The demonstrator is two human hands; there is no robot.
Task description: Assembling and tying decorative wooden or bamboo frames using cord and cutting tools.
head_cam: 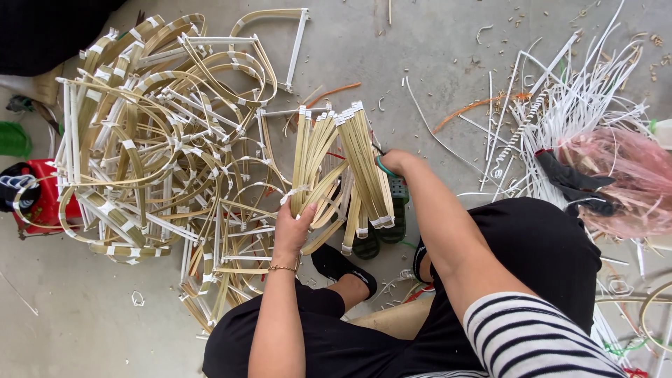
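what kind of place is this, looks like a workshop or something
Probably an informal craft workshop, working on a bare concrete floor. A big pile of bent bamboo-strip frames lies to one side, loose white strips to the other, and the left hand and right hand hold a bundle of strips.

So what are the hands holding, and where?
The left hand grips a bundle of bamboo strips near its lower end. The right hand is behind another bundle; its grip is hidden.
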